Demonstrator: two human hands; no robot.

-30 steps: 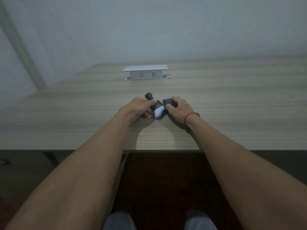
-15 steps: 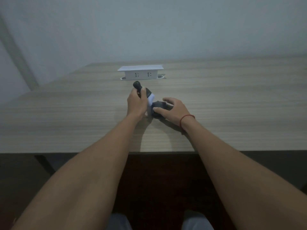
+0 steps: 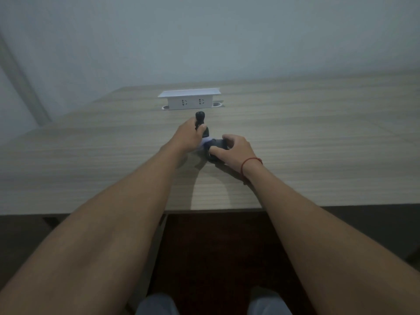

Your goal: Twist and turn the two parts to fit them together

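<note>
While both hands crowd together near the middle of the table [image 3: 91,169], much of what they hold is hidden. The left hand [image 3: 186,138] has its fingers curled round a dark handle [image 3: 201,122] that stands nearly upright, its rounded knob poking out above the hand; a pale, whitish part [image 3: 205,142] shows below the hand, but its shape is hard to make out. The right hand [image 3: 231,149], with a red string [image 3: 250,162] round its wrist, grips a dark base [image 3: 217,147] low on the tabletop, thumb pinching at the near side and fingers curled over the top. Whether handle and base are one joined piece cannot be told, since the hands cover the spot where they meet.

Light wood grain runs across the table, which has a dim, plain grey-blue wall [image 3: 227,37] behind it. A white socket box [image 3: 189,101] stands just beyond the hands, apart from them, with two outlets facing the person. At the left a pale slanted post [image 3: 25,87] crosses the wall.

Bare tabletop stretches wide to both sides of the hands. Forearms cross the table's near edge, and below it lie dark floor and the person's knees [image 3: 159,305], cut off by the frame.
</note>
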